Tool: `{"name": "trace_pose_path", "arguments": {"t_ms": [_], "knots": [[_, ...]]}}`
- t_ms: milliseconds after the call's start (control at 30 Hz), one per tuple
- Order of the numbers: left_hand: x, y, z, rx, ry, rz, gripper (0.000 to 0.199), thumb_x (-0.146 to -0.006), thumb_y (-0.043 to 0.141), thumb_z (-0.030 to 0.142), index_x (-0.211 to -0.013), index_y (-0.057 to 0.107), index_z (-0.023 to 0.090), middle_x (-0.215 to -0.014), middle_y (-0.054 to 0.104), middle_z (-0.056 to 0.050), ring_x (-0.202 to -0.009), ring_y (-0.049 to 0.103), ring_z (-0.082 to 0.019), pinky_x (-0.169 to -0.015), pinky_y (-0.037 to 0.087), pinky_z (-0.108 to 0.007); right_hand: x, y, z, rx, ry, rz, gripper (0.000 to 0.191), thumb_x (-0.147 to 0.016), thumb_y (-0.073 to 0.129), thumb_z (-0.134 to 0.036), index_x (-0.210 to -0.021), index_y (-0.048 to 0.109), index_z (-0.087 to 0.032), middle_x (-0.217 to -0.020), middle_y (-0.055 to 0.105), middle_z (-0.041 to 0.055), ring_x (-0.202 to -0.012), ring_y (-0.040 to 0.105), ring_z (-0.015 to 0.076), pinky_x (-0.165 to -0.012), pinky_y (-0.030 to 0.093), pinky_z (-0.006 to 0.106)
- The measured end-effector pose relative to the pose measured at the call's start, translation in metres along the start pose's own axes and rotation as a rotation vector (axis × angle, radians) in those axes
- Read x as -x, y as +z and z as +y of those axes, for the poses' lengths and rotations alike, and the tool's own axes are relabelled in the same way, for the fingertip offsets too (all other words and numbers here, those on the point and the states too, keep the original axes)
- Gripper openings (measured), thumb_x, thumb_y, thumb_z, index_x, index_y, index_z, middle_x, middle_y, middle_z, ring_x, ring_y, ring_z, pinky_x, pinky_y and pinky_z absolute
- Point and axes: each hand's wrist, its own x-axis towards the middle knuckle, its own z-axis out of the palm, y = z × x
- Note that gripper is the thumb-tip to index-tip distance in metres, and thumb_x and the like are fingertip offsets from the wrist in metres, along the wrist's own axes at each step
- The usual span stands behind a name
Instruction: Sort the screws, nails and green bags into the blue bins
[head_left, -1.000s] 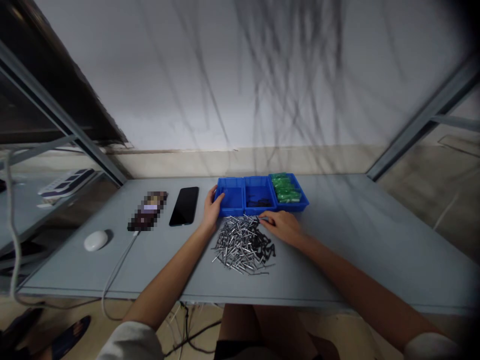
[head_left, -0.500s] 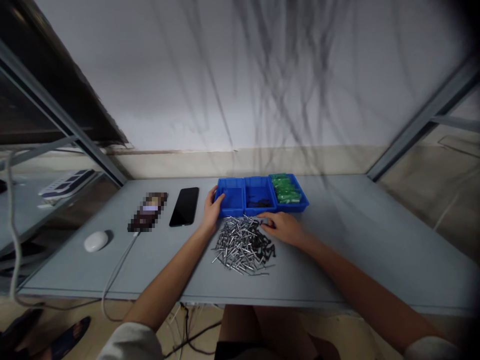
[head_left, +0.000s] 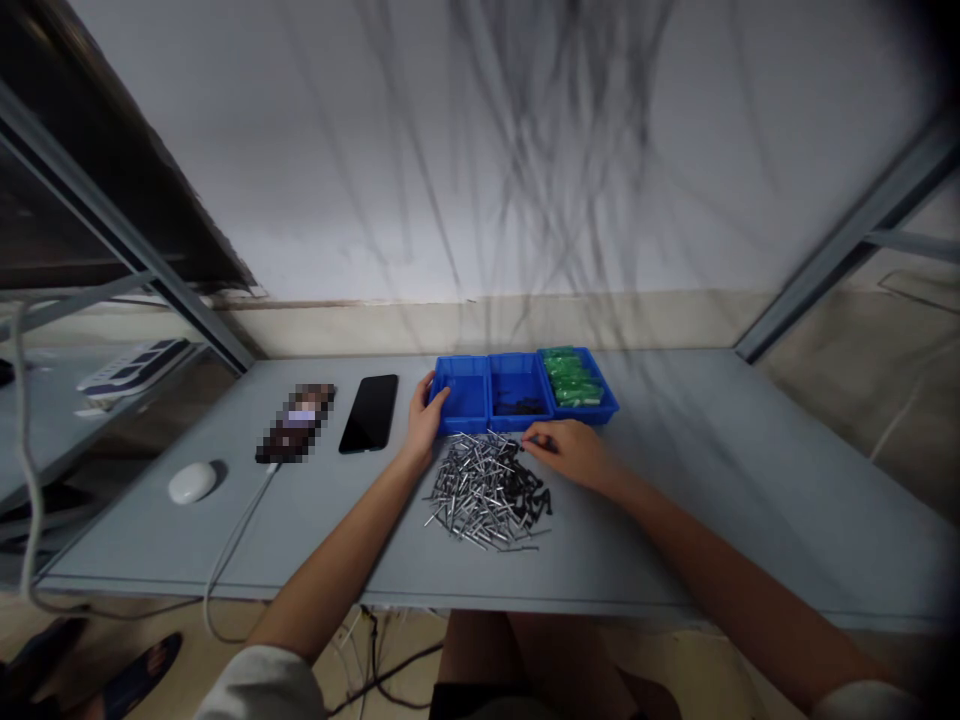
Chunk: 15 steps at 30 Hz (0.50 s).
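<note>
My left hand [head_left: 426,412] grips the left wall of the left blue bin [head_left: 463,388], thumb over the rim. The middle blue bin [head_left: 516,376] holds a few dark pieces, and the right blue bin [head_left: 609,406] holds green packets [head_left: 571,378]. In front of the bins lies a pile of silver metal pins [head_left: 476,490], with black screw-like pieces [head_left: 534,490] at its right side. My right hand [head_left: 566,447] is over the pile's upper right edge, fingertips pinched together on something dark, too small to make out.
To the left lie a black phone [head_left: 368,413], a second phone [head_left: 296,425] with a white cable, and a white mouse-like object [head_left: 193,482]. Metal frame posts [head_left: 810,260] rise at both sides. A person's sandalled foot [head_left: 142,670] shows on the floor.
The fingers of my right hand have drawn together, and the hand has shifted slightly. My left hand stays on the left bin.
</note>
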Motion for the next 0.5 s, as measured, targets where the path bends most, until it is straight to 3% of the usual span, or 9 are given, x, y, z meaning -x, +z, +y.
{"name": "trace_pose_path", "arguments": {"t_ms": [333,500], "knots": [[-0.0019,-0.0012,-0.0027,-0.008,-0.004,-0.004,0.045,-0.075,0.069,0.026,-0.12,0.062,0.024,-0.131,0.061,-0.008,-0.125,0.054,-0.024,-0.109,0.04,-0.039,0.001,-0.0058,-0.0079,-0.107,0.033,0.013,0.014,-0.083,0.06,-0.029,-0.079,0.073,-0.022,-0.067,0.068,0.0021,-0.058,0.054,0.0147,-0.056,0.035,0.028],[-0.0012,-0.0006,-0.0015,-0.002,0.009,-0.01,0.045,-0.075,0.069,0.025,-0.119,0.062,0.023,-0.129,0.063,-0.007,-0.123,0.055,-0.024,-0.108,0.041,-0.038,-0.0014,-0.0081,-0.0071,-0.436,0.081,0.009,0.018,-0.08,0.063,-0.036,-0.075,0.069,-0.02,-0.063,0.065,0.0017,-0.057,0.056,0.0148,-0.052,0.039,0.026]]}}
